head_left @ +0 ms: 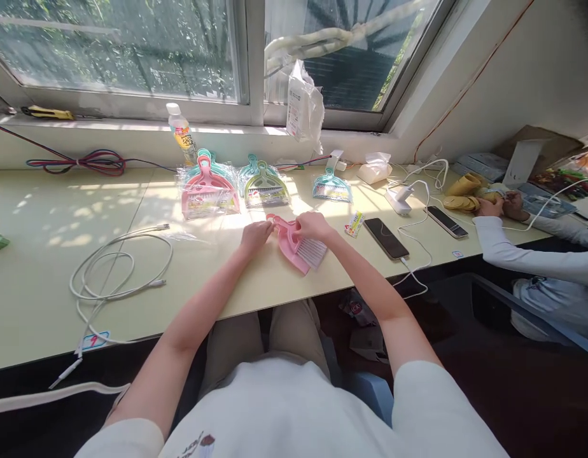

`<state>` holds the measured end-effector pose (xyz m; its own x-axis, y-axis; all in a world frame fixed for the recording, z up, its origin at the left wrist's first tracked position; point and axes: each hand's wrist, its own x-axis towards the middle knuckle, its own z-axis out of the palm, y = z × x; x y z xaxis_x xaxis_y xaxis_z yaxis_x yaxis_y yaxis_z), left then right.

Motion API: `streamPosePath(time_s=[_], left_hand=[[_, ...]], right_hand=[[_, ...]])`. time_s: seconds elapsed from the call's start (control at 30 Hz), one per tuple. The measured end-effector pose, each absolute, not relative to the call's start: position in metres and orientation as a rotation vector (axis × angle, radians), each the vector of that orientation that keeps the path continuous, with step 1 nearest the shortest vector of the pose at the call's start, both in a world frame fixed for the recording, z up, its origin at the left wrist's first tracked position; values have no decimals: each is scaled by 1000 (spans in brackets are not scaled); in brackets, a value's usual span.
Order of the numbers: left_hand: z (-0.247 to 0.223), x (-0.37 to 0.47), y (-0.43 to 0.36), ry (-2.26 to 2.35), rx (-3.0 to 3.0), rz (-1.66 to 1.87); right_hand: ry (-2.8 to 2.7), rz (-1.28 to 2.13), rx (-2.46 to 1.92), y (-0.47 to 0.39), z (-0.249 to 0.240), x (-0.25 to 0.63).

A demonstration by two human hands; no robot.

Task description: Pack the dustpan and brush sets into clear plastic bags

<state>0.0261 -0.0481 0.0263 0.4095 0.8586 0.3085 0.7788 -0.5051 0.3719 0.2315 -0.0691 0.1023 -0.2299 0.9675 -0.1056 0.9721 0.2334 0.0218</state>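
So the left hand pinches the pink dustpan at its far end, probably to steady it. The right hand grips the brush right alongside.

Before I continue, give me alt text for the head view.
The right hand grips a pink dustpan-and-brush set on a pale table, the left hand at its handle end. Behind lie wrapped brush sets beneath a window; a coiled white cable lies to the left, two phones to the right, a co-worker's hands farther right.
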Motion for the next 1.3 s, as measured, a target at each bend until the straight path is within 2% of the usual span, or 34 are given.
streamPosePath(time_s=[0.17, 0.33, 0.53, 0.67, 0.93, 1.3], left_hand=[[34, 8, -39, 1428, 2802, 903], [26, 4, -29, 1345, 2870, 746], [27, 3, -28, 1248, 2826, 832], [24, 2, -27, 1118, 2774, 746], [15, 1, -19, 1118, 2631, 751], [23, 5, -20, 1255, 2734, 550]], right_hand=[[2488, -148, 1911, -62, 83, 216], [2558, -197, 1936, -60, 75, 209], [2614, -163, 1934, -61, 65, 201], [2609, -149, 1979, -64, 64, 196], [2524, -100, 2012, -66, 69, 187], [2479, 2, 1956, -67, 68, 180]])
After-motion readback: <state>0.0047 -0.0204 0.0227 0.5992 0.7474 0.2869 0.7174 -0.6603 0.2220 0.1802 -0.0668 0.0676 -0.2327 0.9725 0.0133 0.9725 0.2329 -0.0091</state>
